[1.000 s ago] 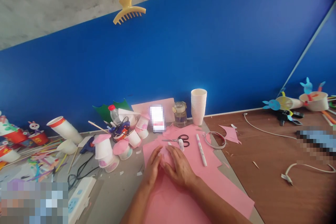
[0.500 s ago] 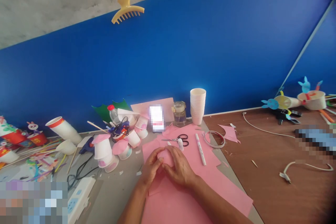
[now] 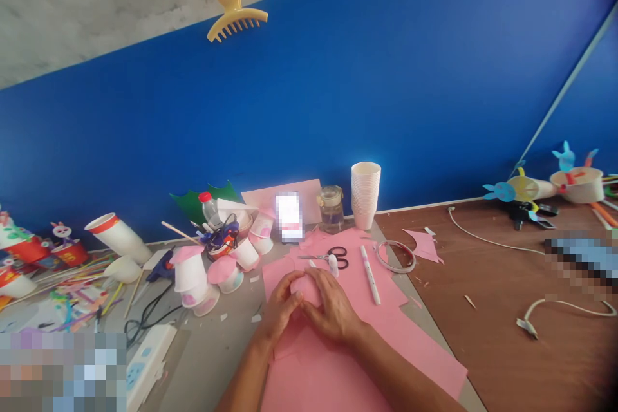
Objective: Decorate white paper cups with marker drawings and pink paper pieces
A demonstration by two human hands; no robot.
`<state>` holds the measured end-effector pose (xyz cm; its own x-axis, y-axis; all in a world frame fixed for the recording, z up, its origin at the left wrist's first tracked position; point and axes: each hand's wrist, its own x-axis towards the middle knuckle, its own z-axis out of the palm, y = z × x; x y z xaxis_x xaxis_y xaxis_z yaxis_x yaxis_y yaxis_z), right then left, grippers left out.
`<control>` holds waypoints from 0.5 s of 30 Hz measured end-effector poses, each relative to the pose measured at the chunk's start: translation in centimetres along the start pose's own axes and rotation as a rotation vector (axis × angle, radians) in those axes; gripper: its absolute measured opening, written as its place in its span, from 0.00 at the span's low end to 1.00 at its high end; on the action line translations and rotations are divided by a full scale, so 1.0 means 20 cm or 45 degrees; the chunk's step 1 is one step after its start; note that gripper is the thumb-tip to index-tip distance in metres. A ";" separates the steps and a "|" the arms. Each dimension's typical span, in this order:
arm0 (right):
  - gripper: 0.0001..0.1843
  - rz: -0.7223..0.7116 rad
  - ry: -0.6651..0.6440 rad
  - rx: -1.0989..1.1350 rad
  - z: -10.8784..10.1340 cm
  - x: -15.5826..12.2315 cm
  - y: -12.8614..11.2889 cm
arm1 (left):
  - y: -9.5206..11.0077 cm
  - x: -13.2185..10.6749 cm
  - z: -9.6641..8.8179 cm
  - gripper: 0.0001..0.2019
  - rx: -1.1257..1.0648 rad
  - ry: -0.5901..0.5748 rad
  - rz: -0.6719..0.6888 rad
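Observation:
Between my two hands is a small piece of pink paper (image 3: 306,288), its lower part hidden by my fingers. My left hand (image 3: 284,309) curls around its left side, thumb pressed near the middle. From the other side my right hand (image 3: 333,309) grips it, fingers bent over the far edge. Both hands rest above large sheets of pink paper (image 3: 328,380). Just beyond my fingers lie scissors (image 3: 338,258) with dark handles and a small white glue-stick-like tube (image 3: 333,264). A white marker pen (image 3: 370,275) lies to the right.
A stack of paper cups (image 3: 365,196) stands at the back beside a glass jar (image 3: 331,209) and a lit phone (image 3: 290,217). Pink-topped paper cups (image 3: 188,270) and a power strip (image 3: 149,360) are on the left. A tape ring (image 3: 396,257) lies right.
The whole view has shifted very slightly. Both hands keep their hold on the pink paper, with barely any movement of the fingers.

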<state>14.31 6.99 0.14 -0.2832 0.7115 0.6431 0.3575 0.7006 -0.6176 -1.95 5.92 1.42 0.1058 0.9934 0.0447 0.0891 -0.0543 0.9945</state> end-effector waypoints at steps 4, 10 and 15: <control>0.25 0.013 -0.006 0.016 0.01 0.00 0.00 | 0.01 0.00 0.01 0.17 0.002 0.012 0.026; 0.25 0.020 -0.030 0.039 0.00 0.00 0.00 | 0.02 -0.01 0.02 0.26 -0.042 0.035 0.015; 0.25 0.003 -0.050 0.073 -0.01 0.01 -0.01 | 0.00 -0.01 0.01 0.32 -0.042 0.001 -0.029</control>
<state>14.44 6.98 0.44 -0.3178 0.7140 0.6239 0.3067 0.7000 -0.6449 -1.72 5.74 1.41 0.1031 0.9944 0.0220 0.0585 -0.0282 0.9979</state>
